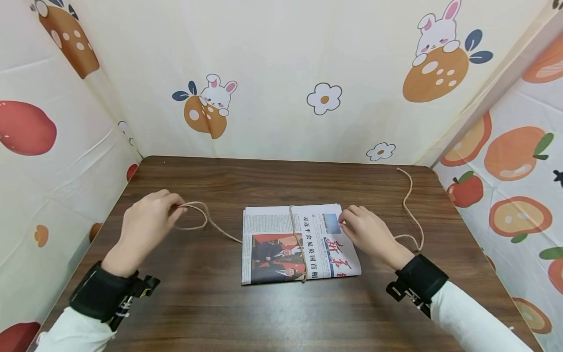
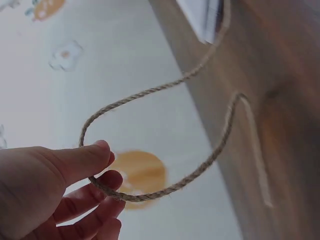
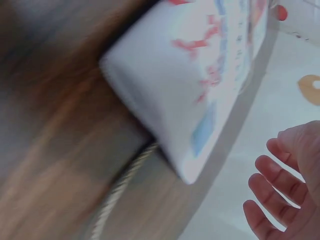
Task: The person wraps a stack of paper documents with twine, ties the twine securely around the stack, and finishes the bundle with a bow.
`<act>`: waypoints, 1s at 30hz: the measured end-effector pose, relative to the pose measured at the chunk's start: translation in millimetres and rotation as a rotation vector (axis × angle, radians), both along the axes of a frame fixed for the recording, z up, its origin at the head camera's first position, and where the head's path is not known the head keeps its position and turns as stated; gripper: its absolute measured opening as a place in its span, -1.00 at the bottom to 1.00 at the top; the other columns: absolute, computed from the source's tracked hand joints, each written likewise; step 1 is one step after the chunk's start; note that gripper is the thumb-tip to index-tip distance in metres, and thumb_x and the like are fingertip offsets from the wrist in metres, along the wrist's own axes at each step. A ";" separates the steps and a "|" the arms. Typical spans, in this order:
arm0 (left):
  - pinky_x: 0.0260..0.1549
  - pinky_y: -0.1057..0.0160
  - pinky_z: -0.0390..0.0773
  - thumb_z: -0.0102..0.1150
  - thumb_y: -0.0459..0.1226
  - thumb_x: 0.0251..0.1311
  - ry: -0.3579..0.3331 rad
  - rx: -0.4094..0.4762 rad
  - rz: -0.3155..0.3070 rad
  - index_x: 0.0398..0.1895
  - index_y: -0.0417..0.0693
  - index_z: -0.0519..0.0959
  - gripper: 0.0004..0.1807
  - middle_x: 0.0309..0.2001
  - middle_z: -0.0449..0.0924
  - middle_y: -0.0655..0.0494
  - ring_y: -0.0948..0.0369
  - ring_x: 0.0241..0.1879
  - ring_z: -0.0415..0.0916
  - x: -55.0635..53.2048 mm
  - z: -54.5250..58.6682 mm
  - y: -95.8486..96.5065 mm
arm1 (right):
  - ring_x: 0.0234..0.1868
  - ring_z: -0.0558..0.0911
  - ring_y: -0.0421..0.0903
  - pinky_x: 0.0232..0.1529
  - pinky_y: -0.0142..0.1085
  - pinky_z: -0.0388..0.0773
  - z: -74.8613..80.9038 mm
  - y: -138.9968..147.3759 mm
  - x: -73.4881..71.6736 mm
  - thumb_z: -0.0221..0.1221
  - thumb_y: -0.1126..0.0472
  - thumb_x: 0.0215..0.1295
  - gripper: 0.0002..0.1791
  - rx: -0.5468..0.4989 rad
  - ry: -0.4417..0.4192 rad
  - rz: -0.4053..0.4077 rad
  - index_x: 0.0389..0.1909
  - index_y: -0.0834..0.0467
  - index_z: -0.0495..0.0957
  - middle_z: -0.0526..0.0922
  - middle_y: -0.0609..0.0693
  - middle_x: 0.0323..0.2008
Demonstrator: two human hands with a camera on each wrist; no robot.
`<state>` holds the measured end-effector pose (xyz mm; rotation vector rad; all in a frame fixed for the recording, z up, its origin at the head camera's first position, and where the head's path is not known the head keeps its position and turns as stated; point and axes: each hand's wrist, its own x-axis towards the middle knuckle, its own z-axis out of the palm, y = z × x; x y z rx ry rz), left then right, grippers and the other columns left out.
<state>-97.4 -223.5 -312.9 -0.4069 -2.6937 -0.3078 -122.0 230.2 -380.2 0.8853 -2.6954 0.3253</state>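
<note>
A folded newspaper [image 1: 272, 220] lies flat in the middle of the table, with a thin twine [image 1: 293, 222] running over its front from top to bottom edge. Beyond its left side, my left hand [image 1: 151, 222] pinches the twine between thumb and fingers, raised above the table; the twine bends in a loop [image 2: 150, 196] there. My right hand [image 1: 367, 232] is by the newspaper's upper right corner. In the right wrist view its fingers [image 3: 272, 175] are loosely bent, with nothing between them. Another length of twine [image 3: 117, 192] comes out from beneath the newspaper's right side.
The brown wooden table [image 1: 189, 313] has a printed cloth wall [image 1: 272, 58] behind it. More printed cloth [image 1: 519, 186] hangs at both sides. The right-hand twine end [image 1: 411, 208] curves toward the table's back right corner. Both wrists wear black straps [image 1: 422, 278].
</note>
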 end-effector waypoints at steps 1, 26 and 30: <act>-0.75 0.23 0.28 0.37 -0.29 -0.10 0.017 -0.003 -0.018 -0.49 -0.05 0.62 -0.89 -0.53 0.51 0.10 0.18 -0.63 0.39 -1.9 4.0 6.5 | -0.37 0.51 -0.07 -0.40 -0.21 0.43 3.5 -3.8 -0.2 0.23 0.30 0.05 -0.89 -0.007 -0.004 0.005 -0.38 0.10 0.53 0.52 -0.05 -0.40; -0.58 0.34 0.45 0.34 -0.25 -0.02 0.049 -0.091 -0.403 -0.48 0.05 0.66 -0.97 -0.49 0.48 0.18 0.25 -0.49 0.39 -20.3 7.4 146.8 | -0.27 0.57 -0.17 -0.29 -0.36 0.50 42.9 -96.9 14.2 0.20 0.20 0.18 -0.84 -0.217 -0.128 0.162 -0.22 0.10 0.52 0.58 -0.10 -0.29; -0.60 0.37 0.43 0.34 -0.27 -0.01 0.042 -0.086 -0.422 -0.48 0.05 0.67 -0.97 -0.50 0.48 0.17 0.27 -0.51 0.37 -19.6 2.3 156.1 | -0.33 0.56 -0.15 -0.35 -0.40 0.48 38.7 -106.2 14.9 0.23 0.20 0.13 -0.86 -0.254 -0.129 0.141 -0.28 0.08 0.52 0.57 -0.11 -0.36</act>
